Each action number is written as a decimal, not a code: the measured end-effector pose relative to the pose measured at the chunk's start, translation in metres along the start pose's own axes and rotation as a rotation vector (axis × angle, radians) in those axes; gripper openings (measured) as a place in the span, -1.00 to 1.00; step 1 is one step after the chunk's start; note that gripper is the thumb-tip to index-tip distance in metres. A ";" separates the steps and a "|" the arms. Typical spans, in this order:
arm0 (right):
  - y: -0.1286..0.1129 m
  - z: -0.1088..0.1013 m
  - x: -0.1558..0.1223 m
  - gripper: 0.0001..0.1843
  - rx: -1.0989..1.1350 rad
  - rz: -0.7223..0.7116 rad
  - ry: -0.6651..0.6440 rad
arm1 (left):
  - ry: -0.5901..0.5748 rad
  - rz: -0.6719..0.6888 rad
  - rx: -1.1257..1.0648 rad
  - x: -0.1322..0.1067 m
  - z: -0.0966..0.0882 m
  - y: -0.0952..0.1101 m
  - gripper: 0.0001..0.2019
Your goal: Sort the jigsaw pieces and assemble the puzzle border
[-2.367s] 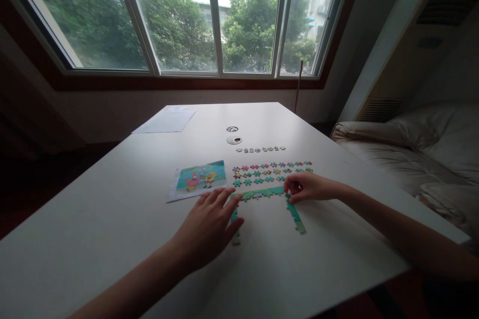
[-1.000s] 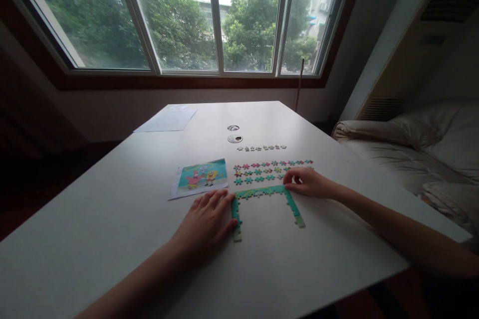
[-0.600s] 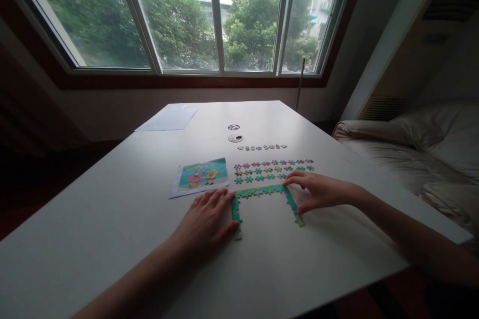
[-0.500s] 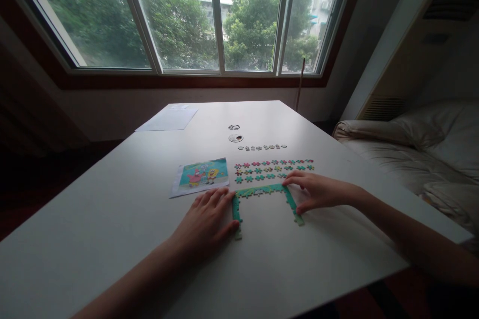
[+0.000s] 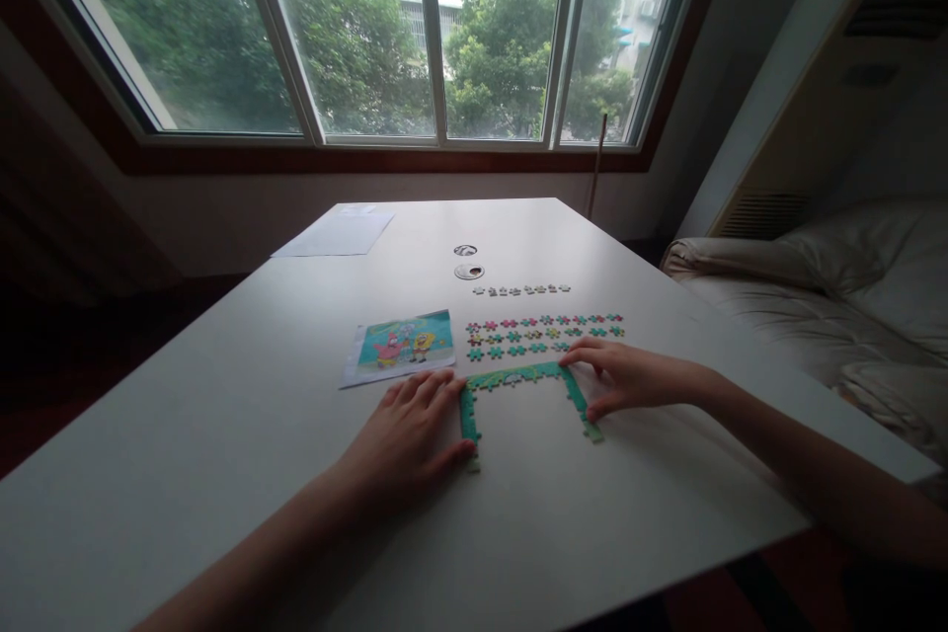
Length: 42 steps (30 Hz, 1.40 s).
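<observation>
A three-sided green jigsaw border (image 5: 518, 376) lies on the white table, its near side open. My left hand (image 5: 415, 425) rests flat along its left strip, fingertips at the upper left corner and thumb by the lower part. Against the right strip is my right hand (image 5: 629, 375), fingers bent at the upper right corner and thumb lower down; thumb and fingers are apart. Both hands touch the border without closing round it. Loose puzzle pieces (image 5: 529, 323) lie in rows just beyond. A cartoon picture sheet (image 5: 406, 346) is beyond my left hand.
Farther back sit a row of pale pieces (image 5: 522, 290) and two small round items (image 5: 469, 272). A white paper (image 5: 337, 233) lies at the table's far left corner. The table's edge (image 5: 703, 578) runs close below my right arm, and a couch (image 5: 785, 296) stands to the right.
The view has shifted very slightly. Both hands stay at the sides of the jigsaw border, and the pieces keep their places.
</observation>
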State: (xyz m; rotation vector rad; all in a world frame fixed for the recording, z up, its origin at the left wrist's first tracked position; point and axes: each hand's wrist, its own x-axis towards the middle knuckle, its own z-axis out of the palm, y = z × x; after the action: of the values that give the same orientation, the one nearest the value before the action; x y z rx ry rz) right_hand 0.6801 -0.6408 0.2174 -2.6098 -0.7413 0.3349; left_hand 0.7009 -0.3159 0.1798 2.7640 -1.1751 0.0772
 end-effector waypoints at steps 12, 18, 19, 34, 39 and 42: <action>-0.001 0.001 -0.003 -0.14 -0.032 -0.021 -0.015 | -0.087 0.061 0.011 -0.003 -0.006 -0.005 -0.29; -0.002 0.001 -0.004 -0.15 -0.040 -0.018 -0.010 | -0.080 0.037 0.010 -0.003 -0.007 -0.001 -0.29; -0.002 0.000 -0.004 -0.14 -0.040 -0.020 -0.011 | -0.075 0.032 0.011 -0.003 -0.007 0.000 -0.29; 0.000 -0.011 -0.001 -0.42 -0.099 -0.035 0.121 | -0.060 0.038 -0.001 -0.004 -0.005 -0.004 -0.32; 0.039 -0.033 0.019 -0.68 -0.156 0.070 0.250 | -0.087 0.016 0.018 -0.003 -0.007 -0.004 -0.30; 0.073 -0.045 0.039 -0.77 -0.207 0.255 0.320 | -0.082 0.014 0.013 -0.002 -0.008 -0.003 -0.34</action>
State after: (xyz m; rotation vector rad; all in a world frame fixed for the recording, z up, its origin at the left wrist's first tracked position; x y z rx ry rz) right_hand 0.7606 -0.6904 0.2203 -2.8619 -0.3505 -0.0958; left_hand 0.7017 -0.3114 0.1871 2.7953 -1.2169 -0.0271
